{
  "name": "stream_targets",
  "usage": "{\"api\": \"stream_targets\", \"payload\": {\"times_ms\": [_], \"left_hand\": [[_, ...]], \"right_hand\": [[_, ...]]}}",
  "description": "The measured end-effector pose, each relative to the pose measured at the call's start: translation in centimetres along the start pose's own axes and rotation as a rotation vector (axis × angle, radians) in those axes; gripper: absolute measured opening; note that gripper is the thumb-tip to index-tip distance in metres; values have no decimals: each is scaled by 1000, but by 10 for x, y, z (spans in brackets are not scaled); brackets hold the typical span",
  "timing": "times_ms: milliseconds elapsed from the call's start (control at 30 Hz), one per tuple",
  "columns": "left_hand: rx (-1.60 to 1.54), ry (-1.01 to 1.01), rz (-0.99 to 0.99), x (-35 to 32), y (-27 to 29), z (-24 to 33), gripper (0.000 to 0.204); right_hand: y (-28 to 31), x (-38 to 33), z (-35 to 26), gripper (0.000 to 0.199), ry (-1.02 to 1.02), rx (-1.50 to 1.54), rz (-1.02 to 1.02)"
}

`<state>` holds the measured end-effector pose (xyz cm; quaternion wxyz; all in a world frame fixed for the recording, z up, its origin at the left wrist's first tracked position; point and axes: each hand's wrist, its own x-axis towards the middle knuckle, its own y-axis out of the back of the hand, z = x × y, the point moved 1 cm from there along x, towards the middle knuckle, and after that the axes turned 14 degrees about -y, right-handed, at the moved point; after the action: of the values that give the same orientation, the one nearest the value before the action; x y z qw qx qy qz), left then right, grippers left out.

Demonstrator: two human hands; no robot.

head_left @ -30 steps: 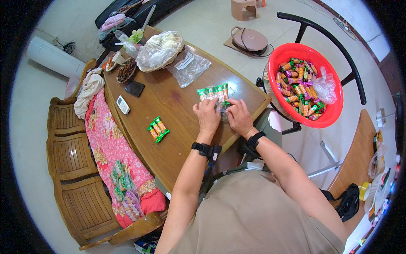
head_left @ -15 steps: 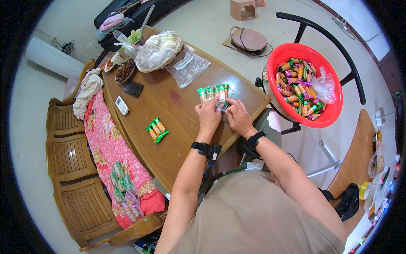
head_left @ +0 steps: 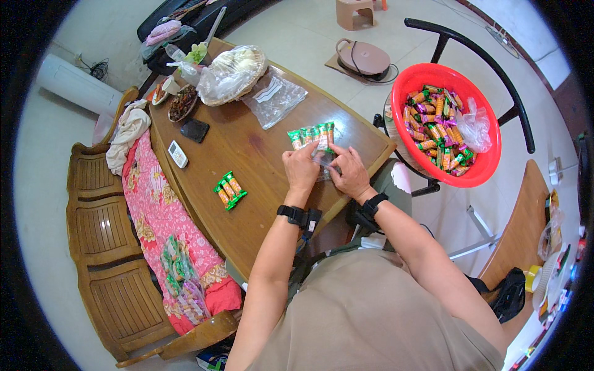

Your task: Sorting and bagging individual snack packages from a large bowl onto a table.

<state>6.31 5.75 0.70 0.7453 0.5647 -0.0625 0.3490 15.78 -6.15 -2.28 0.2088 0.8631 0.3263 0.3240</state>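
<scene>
Both hands pinch a small clear plastic bag (head_left: 324, 162).
Left hand (head_left: 301, 170) and right hand (head_left: 350, 174) grip it closed-fingered; a row of green-and-orange wrapped candies (head_left: 311, 135) lies just beyond the fingertips.

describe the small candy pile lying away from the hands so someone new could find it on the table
Start at the long brown wooden table running beside the wooden bench. On its bare middle, to the left of the left hand, lies a small cluster of green-and-orange wrapped candies. Unlike the row of candies at the fingertips, it lies alone, touched by neither hand.
</scene>
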Motion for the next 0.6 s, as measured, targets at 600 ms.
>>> {"api": "stream_targets", "payload": {"times_ms": [600], "left_hand": [[219,-202,19,-16,39,10,26]], "right_hand": [[5,2,1,16,2,41,93]]}}
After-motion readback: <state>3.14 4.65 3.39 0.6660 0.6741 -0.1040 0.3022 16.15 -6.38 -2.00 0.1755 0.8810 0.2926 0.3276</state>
